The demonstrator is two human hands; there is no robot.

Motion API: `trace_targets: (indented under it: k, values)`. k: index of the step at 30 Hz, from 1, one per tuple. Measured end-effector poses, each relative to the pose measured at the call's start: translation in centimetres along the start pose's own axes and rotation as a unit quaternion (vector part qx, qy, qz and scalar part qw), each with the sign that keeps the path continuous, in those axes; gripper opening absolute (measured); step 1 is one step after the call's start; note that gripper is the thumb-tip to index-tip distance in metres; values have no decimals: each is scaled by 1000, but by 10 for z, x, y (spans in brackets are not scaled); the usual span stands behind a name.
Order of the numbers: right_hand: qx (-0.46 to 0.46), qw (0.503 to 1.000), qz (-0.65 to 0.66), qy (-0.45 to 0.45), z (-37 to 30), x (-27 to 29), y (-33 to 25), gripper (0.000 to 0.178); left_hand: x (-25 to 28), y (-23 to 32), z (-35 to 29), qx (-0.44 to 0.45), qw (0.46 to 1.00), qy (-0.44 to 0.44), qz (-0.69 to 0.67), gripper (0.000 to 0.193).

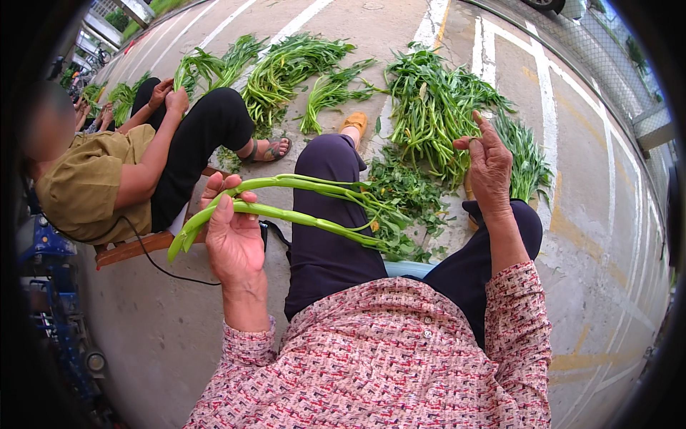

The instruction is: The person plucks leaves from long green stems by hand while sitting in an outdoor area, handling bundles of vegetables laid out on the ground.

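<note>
My left hand (234,239) is closed round several long green leafy-vegetable stalks (286,211), pinched between thumb and fingers. Their thick ends stick out past the hand on the left; the thinner, leafy ends reach right, over my left knee. My right hand (489,168) is raised above my right knee, its index finger stretched out and apart from the thumb. Nothing shows in it, though some of its fingers are partly hidden. Just beyond lies a big heap of leafy stalks (429,107), with loose picked leaves (404,193) nearer my knees.
To the left, a person in a mustard shirt (93,171) sits on a wooden bench (136,249), holding greens (196,68) in both hands. More bunches (289,71) lie on the concrete ground. A thin black cable (153,261) hangs beside the bench. Blue machinery (57,307) stands at the left edge.
</note>
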State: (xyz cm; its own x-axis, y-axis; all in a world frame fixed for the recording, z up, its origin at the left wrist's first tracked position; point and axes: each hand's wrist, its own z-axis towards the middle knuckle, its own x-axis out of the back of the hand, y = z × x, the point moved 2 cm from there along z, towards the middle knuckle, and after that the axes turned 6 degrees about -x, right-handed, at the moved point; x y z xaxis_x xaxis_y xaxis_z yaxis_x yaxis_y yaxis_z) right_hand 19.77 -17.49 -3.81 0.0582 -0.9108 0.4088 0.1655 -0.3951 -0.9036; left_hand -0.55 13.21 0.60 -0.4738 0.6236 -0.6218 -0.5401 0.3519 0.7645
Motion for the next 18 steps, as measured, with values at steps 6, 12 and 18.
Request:
trace_targets:
  k: [6,12,18]
  values:
    - [83,967,-235,-50,-13,5,-4,74,12,-3,3,45,997,27,-65,35]
    - [-37,989,145,-12,-18,11,-3,37,19,-4,6,84,990,16,-114,32]
    - [-9,992,124,-12,-39,5,2,60,20,-1,5,90,989,7,-120,35]
